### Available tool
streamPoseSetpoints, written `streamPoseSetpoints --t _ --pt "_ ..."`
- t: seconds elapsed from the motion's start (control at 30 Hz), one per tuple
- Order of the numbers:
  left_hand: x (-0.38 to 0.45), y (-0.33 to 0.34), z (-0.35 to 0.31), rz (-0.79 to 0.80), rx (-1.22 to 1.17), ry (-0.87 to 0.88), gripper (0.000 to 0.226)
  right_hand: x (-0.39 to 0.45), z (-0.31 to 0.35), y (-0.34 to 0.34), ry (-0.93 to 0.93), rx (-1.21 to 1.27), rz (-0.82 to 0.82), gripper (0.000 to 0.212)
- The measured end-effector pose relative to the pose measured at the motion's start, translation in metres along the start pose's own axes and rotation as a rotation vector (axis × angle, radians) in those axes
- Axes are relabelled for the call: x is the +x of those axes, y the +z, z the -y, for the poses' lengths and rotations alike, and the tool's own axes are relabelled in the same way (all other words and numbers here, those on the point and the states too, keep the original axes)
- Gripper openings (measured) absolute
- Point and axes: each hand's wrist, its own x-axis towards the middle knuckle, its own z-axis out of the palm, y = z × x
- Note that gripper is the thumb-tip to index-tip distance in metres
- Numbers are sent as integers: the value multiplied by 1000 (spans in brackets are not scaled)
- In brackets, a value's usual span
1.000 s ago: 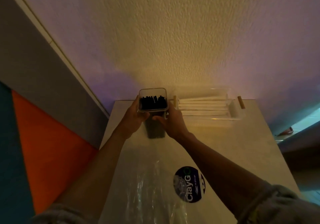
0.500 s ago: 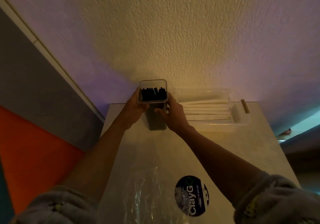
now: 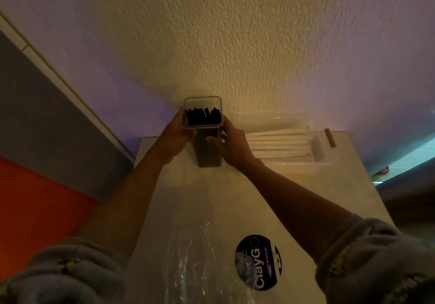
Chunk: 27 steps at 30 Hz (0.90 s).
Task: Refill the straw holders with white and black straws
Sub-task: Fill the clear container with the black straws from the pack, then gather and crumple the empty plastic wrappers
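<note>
At twelve o'clock on the pale tabletop [image 3: 270, 204], against the textured wall, I have both hands on the tall clear plastic straw holder [image 3: 202, 117] packed with black straws [image 3: 203, 116]. Left hand [image 3: 175, 136] grips its left side, fingers curled round the wall below the rim; right hand [image 3: 231, 144] grips the right side, thumb across the front. Flat clear plastic tray [image 3: 324, 160] of white straws [image 3: 277, 144] sits just beside it at two o'clock. My call: seating the holder upright. Keep it vertical, lower evenly, base flat before letting go, don't nudge the tray. Crinkled clear plastic bag [image 3: 195, 263] with a dark round label [image 3: 257, 262] lies at six o'clock.
</note>
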Motion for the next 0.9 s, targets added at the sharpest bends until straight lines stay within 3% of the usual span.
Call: streamPoseSetpoints --t 0.17,0.27,0.4,0.53,0.67,0.9 --pt "-4 -3 10 43 33 -21 82 -8 -1 1 14 -66 -4 68" --pt "-20 3 23 -87 105 -164 108 -38 0 3 47 -67 -95 67" --pt "-65 19 47 -281 97 -268 91 -101 -3 4 104 -61 -174 52" --pt "-142 54 64 -383 81 -302 62 -174 -2 12 215 -140 -96 42" --pt "-204 81 69 -401 122 -328 51 -229 -4 12 344 -236 67 58" --pt "-285 95 63 -506 245 -406 58 -302 -21 4 586 -410 223 89"
